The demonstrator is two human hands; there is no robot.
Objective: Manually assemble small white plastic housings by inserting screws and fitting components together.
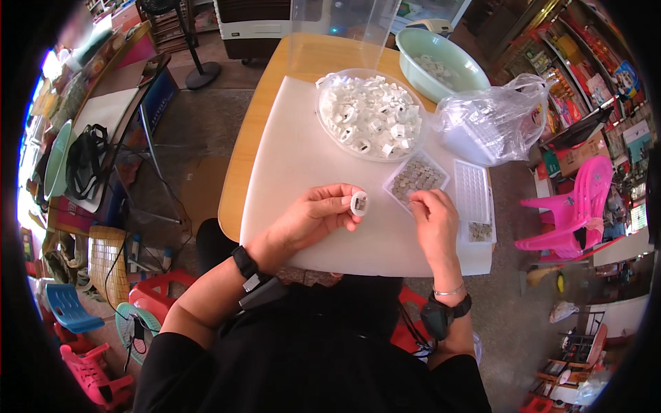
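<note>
Between the thumb and fingers of my left hand (327,208) is a small white oval plastic casing (359,204) with a dark slot in its face. My right hand (435,219) is at the near right edge of a shallow clear tray (390,187) of small round silvery metal pieces (417,176). Its fingers are bent together, and anything pinched in them is hidden. Beyond both hands, a round clear tub (323,127) is heaped with similar white plastic casings (375,113).
A white ridged tray (471,184) lies right of the metal pieces, above a small box of pieces (480,232). Behind stand a clear plastic bag (492,120) and a pale green basin (407,51). A white foam sheet (289,172) covers the wooden table (237,175). Pink chairs (582,206) stand to the right.
</note>
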